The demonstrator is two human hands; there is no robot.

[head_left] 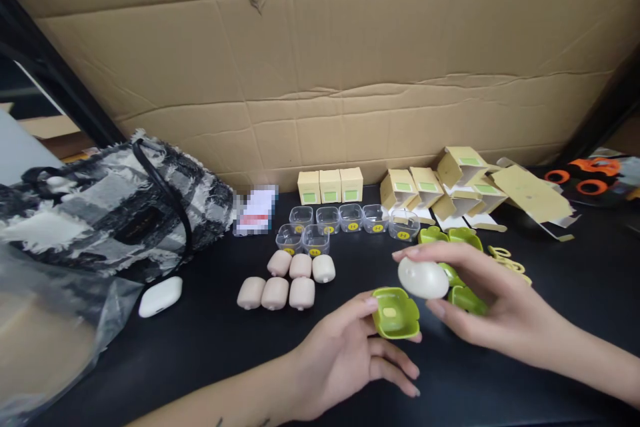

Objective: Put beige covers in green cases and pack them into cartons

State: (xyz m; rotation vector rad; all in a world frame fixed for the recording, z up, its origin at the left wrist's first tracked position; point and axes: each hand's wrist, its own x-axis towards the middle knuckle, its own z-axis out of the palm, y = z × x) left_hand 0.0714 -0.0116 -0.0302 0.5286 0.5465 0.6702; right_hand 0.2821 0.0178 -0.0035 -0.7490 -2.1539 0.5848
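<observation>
My left hand (350, 353) pinches a small green tray (396, 312) between thumb and index finger, just above the black table (225, 360). My right hand (480, 300) holds a cream egg-shaped piece (423, 278) in its fingertips, directly above and to the right of that tray. Behind my right hand lie more green trays (453, 236). To the left, several pinkish-beige rounded pieces (287, 280) are laid out in two rows.
Several clear plastic cups with yellow stickers (345, 220) stand in rows, with small kraft boxes (330, 185), some unfolded (465, 187), behind them. A black-and-white bag (115, 207), a white earbud case (161, 296), yellow rings (507, 259) and a cardboard wall (350, 60) surround the area.
</observation>
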